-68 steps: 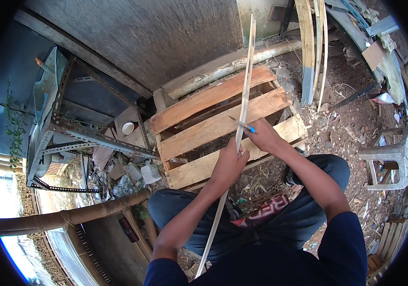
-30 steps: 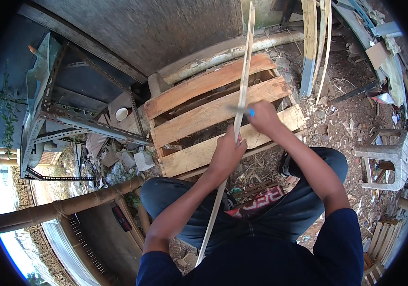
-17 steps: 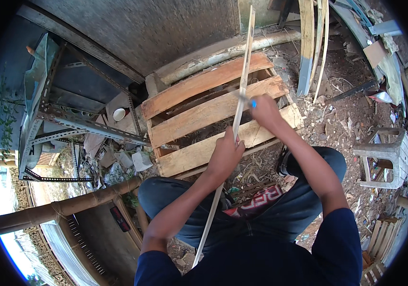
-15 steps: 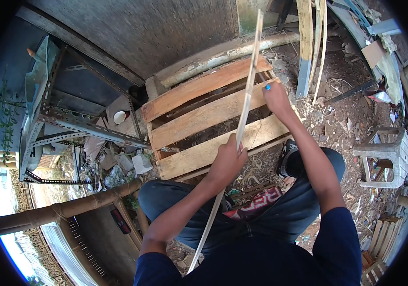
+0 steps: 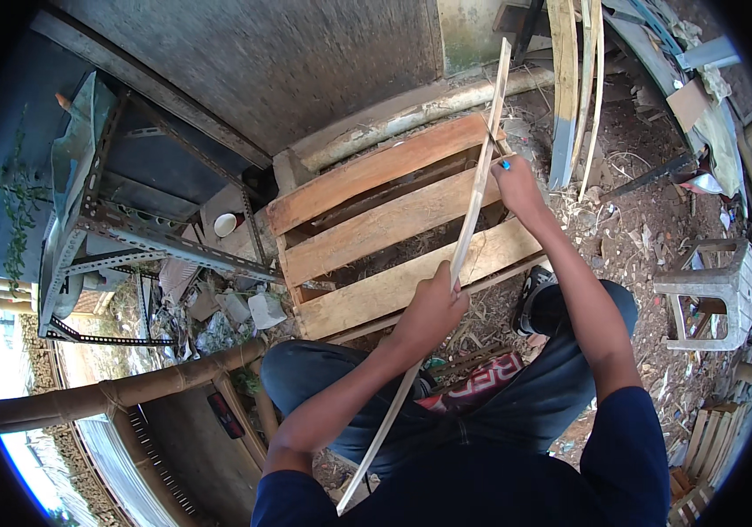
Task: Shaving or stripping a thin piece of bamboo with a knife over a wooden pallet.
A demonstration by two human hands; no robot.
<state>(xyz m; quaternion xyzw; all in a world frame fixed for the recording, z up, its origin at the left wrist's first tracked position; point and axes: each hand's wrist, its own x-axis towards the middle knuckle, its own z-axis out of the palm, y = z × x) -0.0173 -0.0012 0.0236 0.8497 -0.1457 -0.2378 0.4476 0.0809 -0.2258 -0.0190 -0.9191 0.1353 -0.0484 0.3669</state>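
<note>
My left hand (image 5: pixel 433 303) is closed around a long, thin, pale strip of wood or bamboo (image 5: pixel 473 211). The strip runs aslant, from beside my left thigh up past the far slat of a wooden slatted crate (image 5: pixel 341 250). In my closed right hand (image 5: pixel 521 189), at the crate's right end, is a slim dark-bladed knife (image 5: pixel 501 147); its blade appears to cross the strip. Something small and blue shows at these fingers, too small to make out. The crate lies in front of my bent legs, with gaps between its slats.
Long wooden strips (image 5: pixel 562 97) stand upright at the far right. A worn white plastic stool (image 5: pixel 710 285) is on the littered ground to the right. On the left are a perforated metal frame (image 5: pixel 174 241), a white cup (image 5: pixel 226 225) and a bamboo pole (image 5: pixel 156 373).
The strip's upper end has shifted right and down. My right hand is slightly further right, and the knife blade now shows against the strip. The whole view has shifted a little.
</note>
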